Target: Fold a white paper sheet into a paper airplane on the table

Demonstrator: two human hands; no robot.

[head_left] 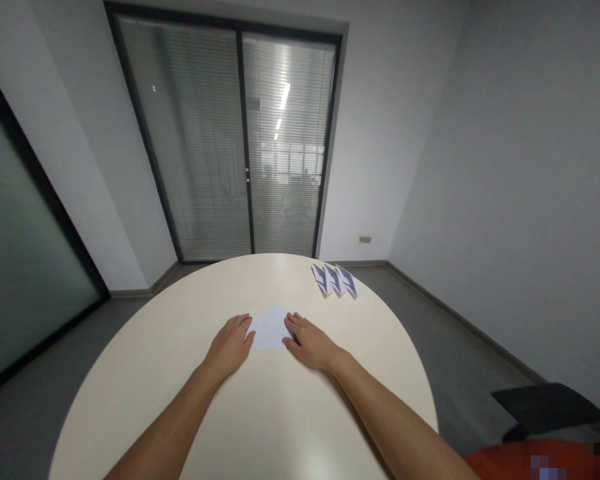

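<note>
A white sheet of paper [271, 328] lies flat on the round table between my hands, its far edge coming to a point like a folded corner. My left hand [231, 343] rests at the sheet's left side, fingers stretched forward and thumb apart, the tips at the paper's edge. On the opposite side, my right hand [311, 341] lies low with fingers extended over the right edge of the paper and the thumb spread toward its near corner. Neither hand is closed around anything. The paper's side corners are partly hidden by the fingers.
Three folded papers [334, 280], white and blue-grey, lie overlapping near the far right rim of the cream round table [145, 373]. A black chair part [550, 407] and something red [505, 460] are at lower right. Glass doors with blinds [195, 147] stand beyond the table.
</note>
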